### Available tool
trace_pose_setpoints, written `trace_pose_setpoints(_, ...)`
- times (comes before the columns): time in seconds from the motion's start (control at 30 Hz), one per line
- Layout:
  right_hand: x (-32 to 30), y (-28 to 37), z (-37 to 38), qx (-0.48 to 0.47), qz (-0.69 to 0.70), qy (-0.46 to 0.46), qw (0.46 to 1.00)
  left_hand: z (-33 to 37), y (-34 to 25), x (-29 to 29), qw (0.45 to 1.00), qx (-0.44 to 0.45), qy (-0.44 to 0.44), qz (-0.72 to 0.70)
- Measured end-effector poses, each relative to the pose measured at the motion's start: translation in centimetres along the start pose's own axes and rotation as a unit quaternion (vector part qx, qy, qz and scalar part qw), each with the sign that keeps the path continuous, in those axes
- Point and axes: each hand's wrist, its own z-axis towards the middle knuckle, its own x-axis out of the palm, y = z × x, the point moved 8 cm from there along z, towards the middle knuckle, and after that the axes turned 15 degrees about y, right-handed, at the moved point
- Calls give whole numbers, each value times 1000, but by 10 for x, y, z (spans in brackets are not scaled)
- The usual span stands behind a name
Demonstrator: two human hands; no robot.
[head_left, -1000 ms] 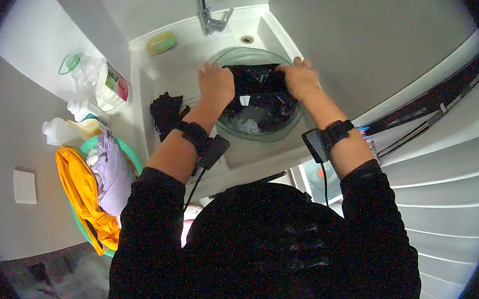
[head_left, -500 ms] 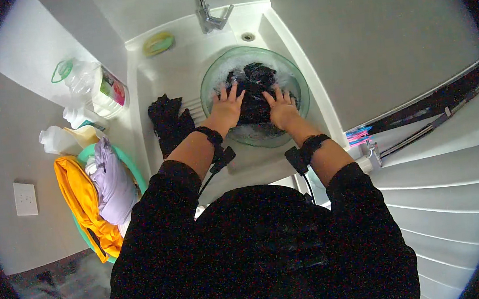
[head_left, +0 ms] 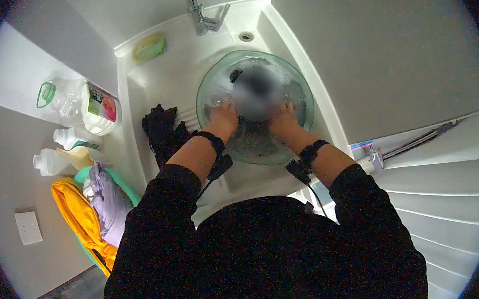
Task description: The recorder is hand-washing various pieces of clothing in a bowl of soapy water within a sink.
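Observation:
A clear, green-tinted basin (head_left: 204, 89) of soapy water stands in the white sink, with a wet black garment (head_left: 235, 75) inside. A smeared round patch hides the middle of that garment. At its left side my left hand (head_left: 224, 120) is down in the basin, fingers bent in against the cloth. My right hand (head_left: 284, 121) mirrors it on the right side, fingers likewise curled, their tips partly hidden. Both wrists wear black straps. Another black garment (head_left: 164, 134) lies on the ribbed part of the sink, left of the basin.
A chrome faucet (head_left: 209, 20), a drain hole (head_left: 246, 36) and a green soap bar (head_left: 151, 49) are at the sink's back. Left stand a large clear jug (head_left: 70, 101) and white bottles (head_left: 76, 138), beside a green tub (head_left: 121, 182) with orange (head_left: 77, 212) and lilac clothes (head_left: 110, 203).
My spread fingers, which lay on the black garment, have bent in at its sides, and both hands have come slightly nearer me. The head view has shifted a little.

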Motion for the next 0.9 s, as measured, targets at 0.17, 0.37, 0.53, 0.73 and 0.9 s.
trace_pose_setpoints(0.17, -24, 18, -19, -31, -77, 24, 996, -33, -21, -18, 963, 71, -156, 208)
trace_pose_setpoints(0.37, 1, 1, 1, -81, 30, -59, 994, -37, -29, -44, 964, 200, -117, -132)
trace_pose_setpoints(0.53, 2, 14, 12, -81, -73, -23, 994, -29, -15, -23, 975, 169, -142, 29)
trace_pose_setpoints(0.73, 5, 2, -1, -2, 38, 0, 999, -13, -16, -1, 980, 132, -77, 124)
trace_pose_setpoints(0.9, -26, 18, -16, -66, -2, -13, 998, -20, 10, 2, 979, 62, -177, 79)
